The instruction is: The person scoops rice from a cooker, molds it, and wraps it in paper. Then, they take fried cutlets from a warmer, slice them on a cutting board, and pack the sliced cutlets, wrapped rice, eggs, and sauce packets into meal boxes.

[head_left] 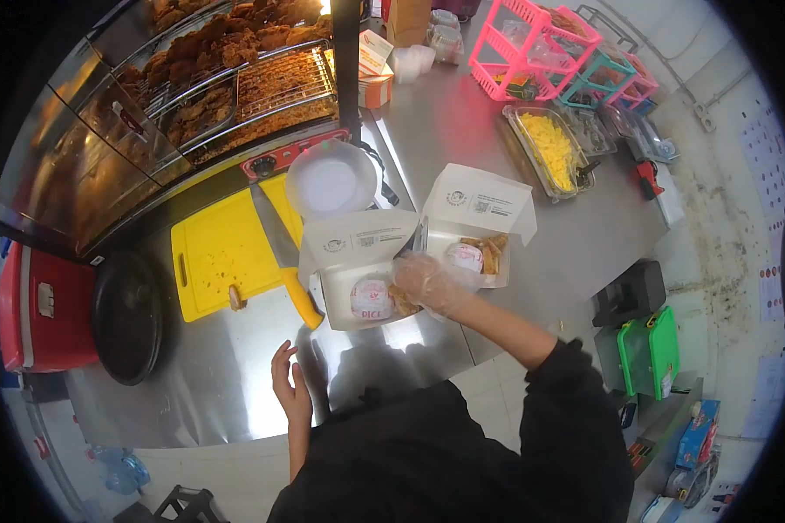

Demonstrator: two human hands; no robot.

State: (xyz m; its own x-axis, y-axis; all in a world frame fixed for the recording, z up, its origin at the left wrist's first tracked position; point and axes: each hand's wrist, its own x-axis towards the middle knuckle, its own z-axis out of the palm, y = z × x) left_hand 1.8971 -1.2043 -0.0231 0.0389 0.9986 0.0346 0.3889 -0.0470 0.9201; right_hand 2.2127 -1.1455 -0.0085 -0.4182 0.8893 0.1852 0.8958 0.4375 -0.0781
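Observation:
Two open white paper boxes stand side by side on the steel counter. The left box point(336, 288) holds a round wrapped rice pack point(372, 299) and some fried pieces point(403, 302). In the right box point(497, 281) lie another wrapped pack point(465, 257) and brown fried pieces point(493, 253). My right hand point(429, 283), in a clear plastic glove, reaches over the left box's right side with fingers bent down at the fried pieces; its fingertips are hidden. My left hand point(291, 380) is bare, fingers apart and holding nothing, near the counter's front edge.
A yellow cutting board point(218, 261) and a yellow-handled knife point(300, 301) lie left of the boxes, with a white bowl point(333, 179) behind. Farther left are a black round lid point(126, 318) and red cooler point(52, 309). Yellow shredded food point(549, 150) and pink racks point(532, 52) stand at back right.

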